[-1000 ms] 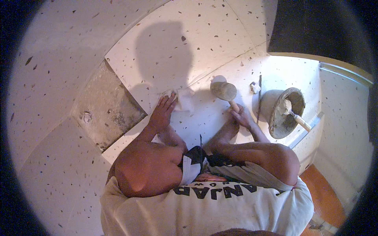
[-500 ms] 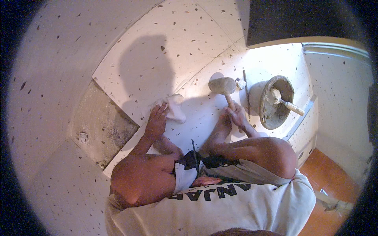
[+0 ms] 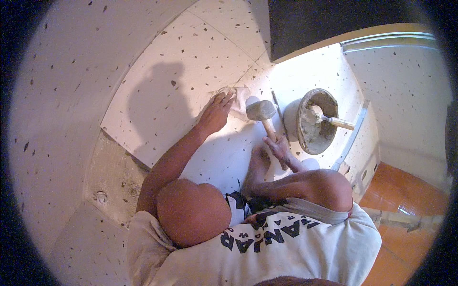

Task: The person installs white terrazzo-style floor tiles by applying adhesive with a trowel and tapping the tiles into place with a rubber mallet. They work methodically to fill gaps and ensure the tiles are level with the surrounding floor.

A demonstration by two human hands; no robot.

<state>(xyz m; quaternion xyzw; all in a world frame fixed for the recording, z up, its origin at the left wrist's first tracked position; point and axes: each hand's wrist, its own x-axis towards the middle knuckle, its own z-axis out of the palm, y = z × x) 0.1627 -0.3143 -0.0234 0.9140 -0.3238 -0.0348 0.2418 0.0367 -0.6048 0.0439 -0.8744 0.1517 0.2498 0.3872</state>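
Observation:
My left hand (image 3: 217, 113) reaches forward and presses a crumpled pale cloth (image 3: 241, 104) against the speckled white floor tile (image 3: 205, 62). Its fingers lie over the cloth, which bunches out beyond them. My right hand (image 3: 280, 148) is wrapped around the wooden handle of a mallet (image 3: 261, 110), whose grey head points up and away from me. To the right of the mallet stands a round bucket (image 3: 298, 126) smeared with grey mortar. A trowel (image 3: 341, 122) with a light handle rests in it. Between mallet and bucket lies a thin dark rod (image 3: 280, 114).
An untiled rough patch (image 3: 112, 174) with a small round fitting (image 3: 101, 197) is at my left. A dark panel (image 3: 334, 24) overhangs the far right. Speckled walls rise on both sides, and orange floor tiles (image 3: 405, 190) show beyond a raised edge at the right.
My left hand has slid forward and to the right across the tile, carrying the cloth with it. The mallet stays in my right hand. The whole view has shifted a little.

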